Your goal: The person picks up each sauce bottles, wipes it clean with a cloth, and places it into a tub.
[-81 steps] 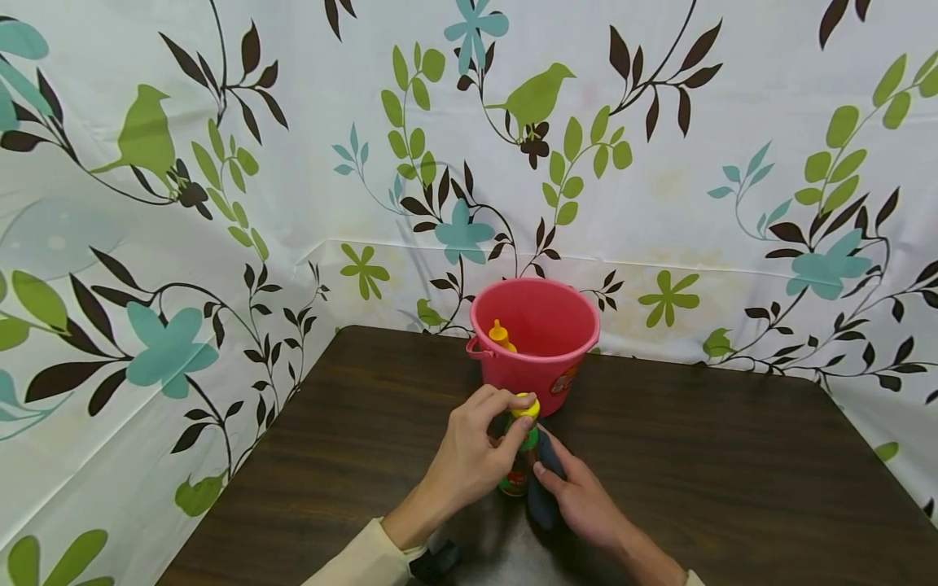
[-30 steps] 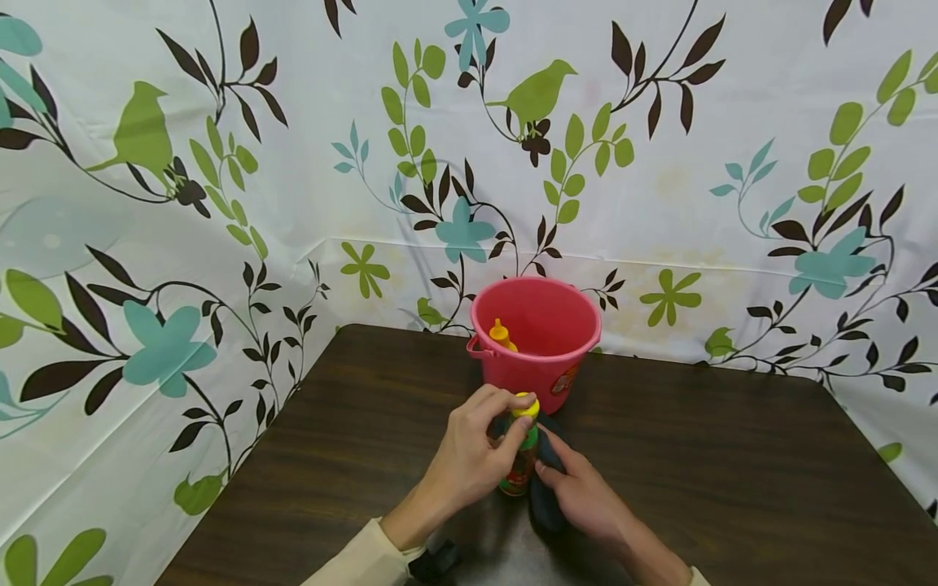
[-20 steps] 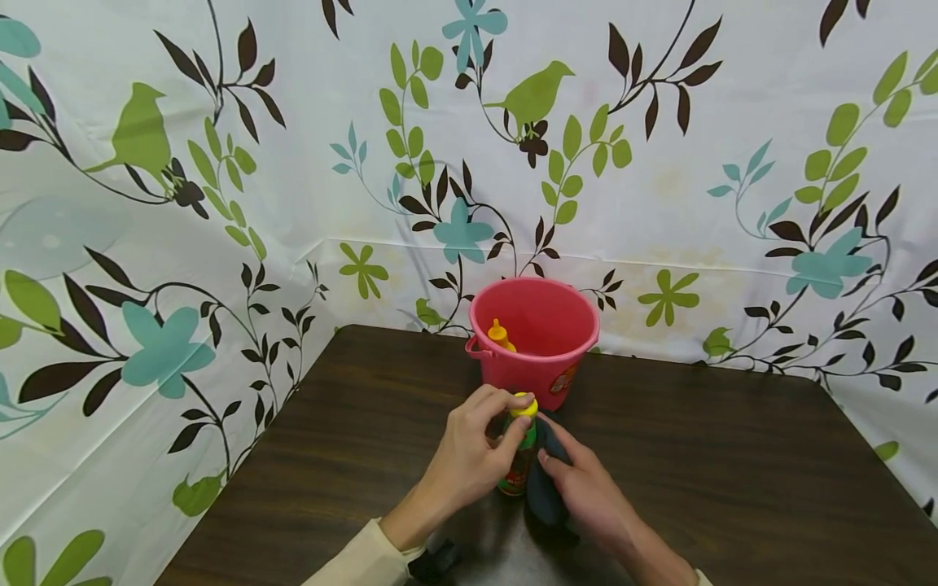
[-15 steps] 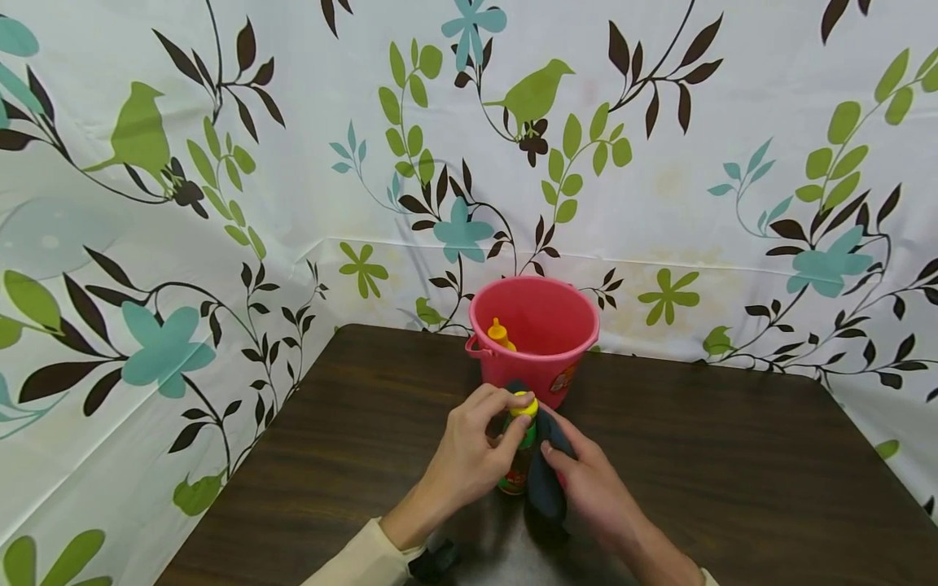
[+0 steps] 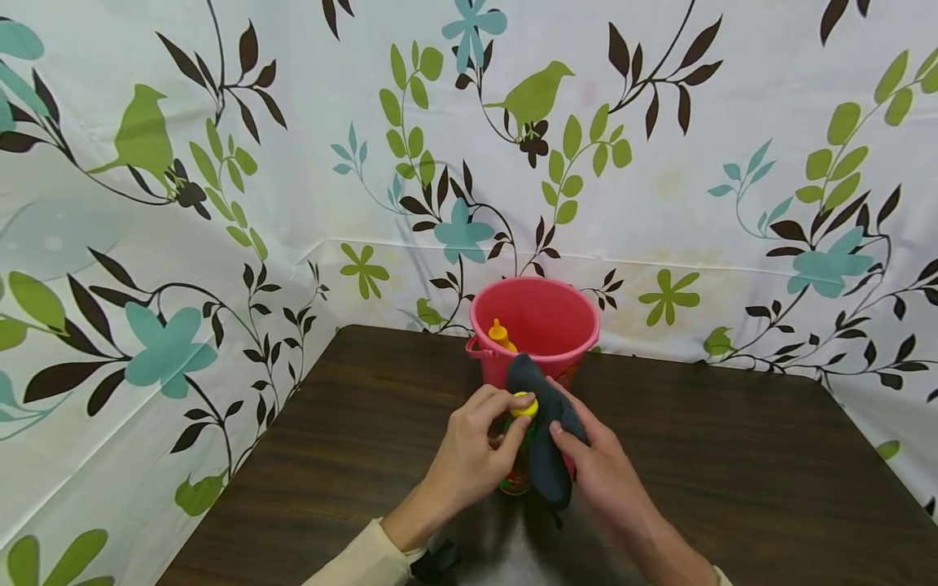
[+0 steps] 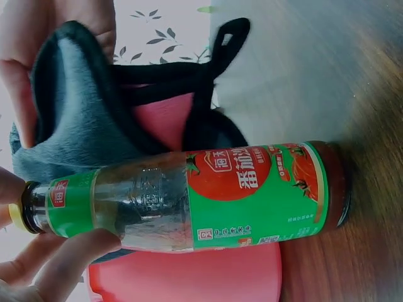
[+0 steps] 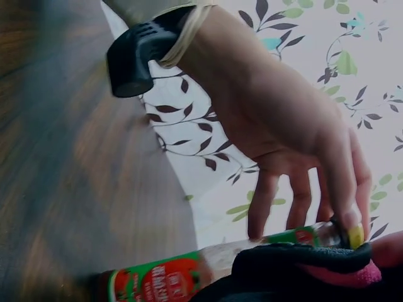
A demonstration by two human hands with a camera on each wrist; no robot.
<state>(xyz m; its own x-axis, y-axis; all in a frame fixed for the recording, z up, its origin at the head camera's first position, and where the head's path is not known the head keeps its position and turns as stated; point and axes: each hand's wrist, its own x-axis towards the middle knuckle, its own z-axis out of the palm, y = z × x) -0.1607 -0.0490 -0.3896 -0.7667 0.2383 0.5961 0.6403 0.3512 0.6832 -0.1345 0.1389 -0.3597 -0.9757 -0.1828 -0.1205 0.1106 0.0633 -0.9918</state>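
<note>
A glass ketchup bottle (image 6: 252, 195) with a green label and yellow cap (image 5: 524, 404) stands upright on the dark wooden table (image 5: 381, 407). My left hand (image 5: 476, 443) holds it at the top, thumb and fingers pinching around the cap and neck. To its right, my right hand (image 5: 604, 468) grips a dark grey cloth (image 5: 545, 439) with black edging and a hanging loop (image 6: 227, 47). The cloth lies along the bottle's right side and hides part of it in the head view. A pink underside shows in the left wrist view.
Just behind the hands stands a pink bucket (image 5: 553, 321) with a yellow-nozzled bottle (image 5: 500, 334) inside. A patterned curtain (image 5: 659, 187) hangs along the table's back and left. A black wrist device (image 5: 436, 561) sits below the left sleeve.
My right hand has shifted slightly right, and the cloth has come up, its upper end now overlapping the bucket's front. My left hand and the bottle have stayed in place.
</note>
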